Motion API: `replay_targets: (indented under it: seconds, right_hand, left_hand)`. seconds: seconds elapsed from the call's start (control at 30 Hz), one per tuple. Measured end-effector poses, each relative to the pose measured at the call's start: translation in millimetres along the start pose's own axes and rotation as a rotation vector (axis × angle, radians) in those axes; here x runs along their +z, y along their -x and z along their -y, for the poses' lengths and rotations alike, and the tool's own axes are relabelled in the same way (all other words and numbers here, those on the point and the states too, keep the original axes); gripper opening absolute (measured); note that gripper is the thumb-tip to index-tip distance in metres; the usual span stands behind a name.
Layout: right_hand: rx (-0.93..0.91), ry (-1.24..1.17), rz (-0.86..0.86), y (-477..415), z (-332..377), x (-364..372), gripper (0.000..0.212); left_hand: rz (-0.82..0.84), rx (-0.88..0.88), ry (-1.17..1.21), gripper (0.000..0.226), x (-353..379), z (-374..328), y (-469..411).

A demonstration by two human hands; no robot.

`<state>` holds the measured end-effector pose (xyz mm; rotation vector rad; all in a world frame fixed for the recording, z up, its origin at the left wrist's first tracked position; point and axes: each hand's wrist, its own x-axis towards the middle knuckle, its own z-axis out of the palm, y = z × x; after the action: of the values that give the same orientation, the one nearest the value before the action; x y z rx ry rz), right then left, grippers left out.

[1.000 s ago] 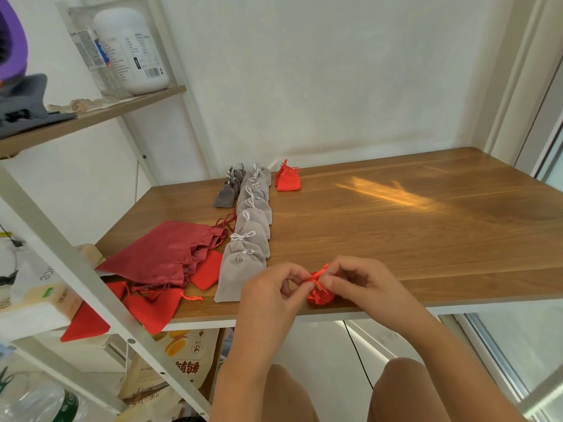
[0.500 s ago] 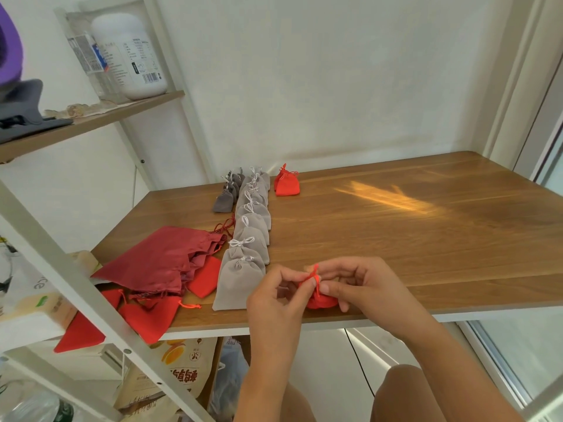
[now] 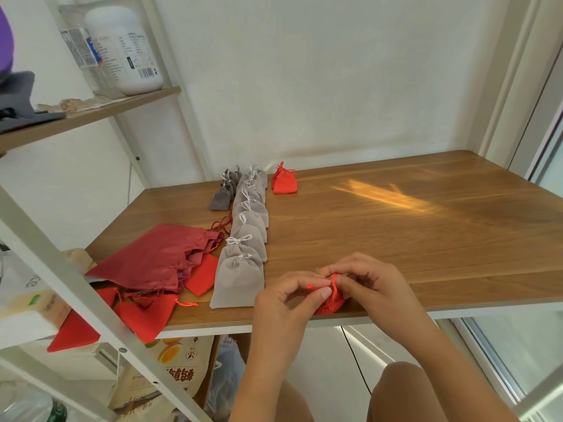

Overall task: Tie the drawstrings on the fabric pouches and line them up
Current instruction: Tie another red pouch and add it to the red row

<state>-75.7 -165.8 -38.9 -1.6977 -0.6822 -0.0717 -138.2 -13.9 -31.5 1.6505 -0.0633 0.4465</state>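
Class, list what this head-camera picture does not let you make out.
1. Head view: small red pouch mostly covered by left hand and right hand; knot unclear.
2. Head view: white bottle label, print too small to read.
3. Head view: flat red pouches partly behind shelf post; count unclear.

1. A corner of a home is suggested by a wooden table (image 3: 396, 239) set against a plain white wall (image 3: 335, 86).
2. A large white bottle (image 3: 128, 50) is kept on an open shelf (image 3: 91, 114).
3. A printed bag (image 3: 179, 363) is stored under the table, and a window frame (image 3: 515, 86) is seen alongside.
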Motion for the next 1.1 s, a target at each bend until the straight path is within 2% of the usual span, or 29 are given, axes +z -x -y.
replay_targets:
  seconds: [0.1,0.2,0.27,0.43,0.67,0.77,0.87,0.93,1.03,1.1]
  right_hand:
    - [0.024,0.064,-0.099,1,-2,-8,0.034]
    - [0.063,0.314,-0.201,-2,-10,-22,0.032]
    - [0.113,0.455,-0.212,-5,-15,-30,0.026]
    - [0.182,0.57,-0.211,-10,-22,-32,0.017]
    - [0.228,0.546,-0.242,-15,-24,-31,0.014]
    - [0.2,0.542,-0.226,-14,-25,-31,0.014]
    - [0.182,0.449,-0.187,-14,-24,-33,0.018]
    - [0.239,0.256,-0.162,-14,-19,-34,0.021]
    - [0.333,-0.089,-0.058,-14,-7,-36,0.011]
    - [0.313,-0.201,0.024,-12,0,-33,0.005]
  left_hand:
    - [0.064,-0.03,-0.018,0.014,-2,1,1]
    - [0.231,0.058,-0.289,0.012,2,5,5]
    - [0.286,0.086,-0.41,0.01,7,7,7]
    - [0.313,0.077,-0.448,0.007,12,5,4]
    - [0.296,0.077,-0.432,0.014,9,5,4]
    - [0.193,0.03,-0.38,0.017,7,5,8]
    - [-0.012,-0.081,-0.199,0.01,-2,4,7]
    - [-0.088,-0.157,-0.092,0.015,-7,-1,6]
    - [-0.174,-0.196,-0.077,0.017,-16,-6,4]
    - [-0.22,-0.213,-0.089,0.017,-20,-3,4]
